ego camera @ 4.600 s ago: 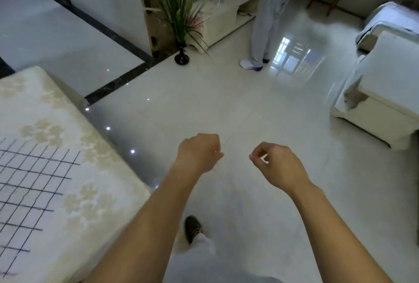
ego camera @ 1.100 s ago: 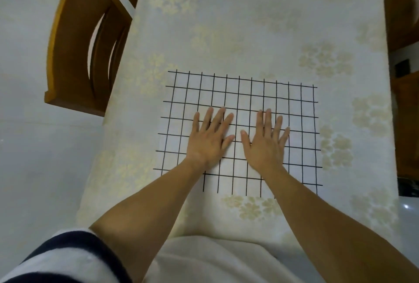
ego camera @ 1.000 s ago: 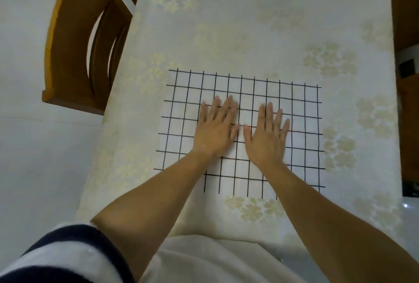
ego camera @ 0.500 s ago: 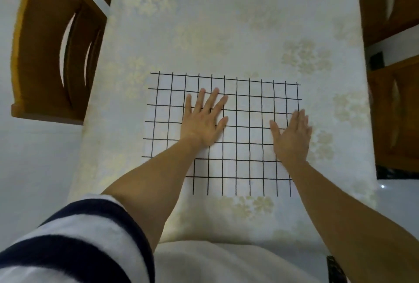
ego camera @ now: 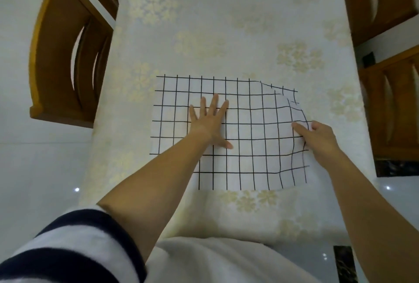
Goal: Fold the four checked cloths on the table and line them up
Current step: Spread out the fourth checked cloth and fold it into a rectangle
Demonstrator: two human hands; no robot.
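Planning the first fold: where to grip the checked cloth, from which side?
Right edge of the checked cloth, from the right: it curls up off the table, where the right hand pinches it; the left hand pins the flat middle.

Wooden chairs [ego camera: 56, 33] either side, glossy floor [ego camera: 34, 180].

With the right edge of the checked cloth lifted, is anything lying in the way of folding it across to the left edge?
Only the left hand, pressed flat on the checked cloth left of centre. The right hand pinches the lifted edge; the rest of the cloth's top looks bare.
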